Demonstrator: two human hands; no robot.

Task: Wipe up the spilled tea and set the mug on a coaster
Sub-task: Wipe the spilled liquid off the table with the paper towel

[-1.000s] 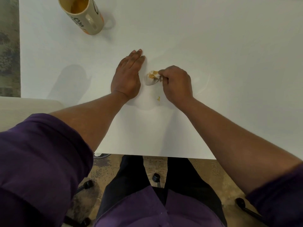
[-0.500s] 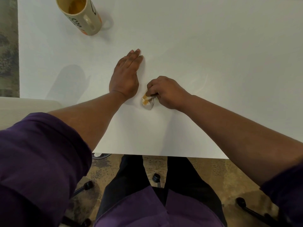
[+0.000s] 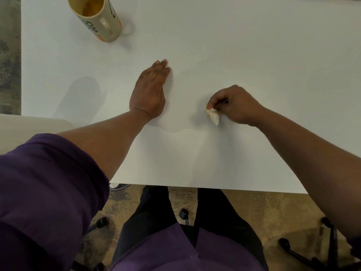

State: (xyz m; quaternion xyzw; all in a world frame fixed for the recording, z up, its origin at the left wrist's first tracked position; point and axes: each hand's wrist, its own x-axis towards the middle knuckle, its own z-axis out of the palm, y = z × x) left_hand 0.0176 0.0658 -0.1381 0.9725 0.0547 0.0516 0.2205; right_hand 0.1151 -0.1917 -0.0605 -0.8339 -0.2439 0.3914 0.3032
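A beige mug (image 3: 101,18) with dark lettering and an orange base stands at the far left of the white table (image 3: 244,45); amber tea shows inside it. My left hand (image 3: 150,90) lies flat on the table, fingers straight and together. To its right, my right hand (image 3: 232,104) pinches a small crumpled wad of tissue (image 3: 213,115) and holds it against the tabletop. A faint wet sheen spreads over the table between and below the hands. No coaster is in view.
The table's near edge (image 3: 195,186) runs just above my lap. Chair casters (image 3: 183,213) and legs stand on the brown floor below. A pale surface (image 3: 29,124) lies at the left beside the table.
My right hand has dragged the tissue toward me and then out to the right, away from the left hand. The small tea spot near the hands is gone. The left hand has stayed flat.
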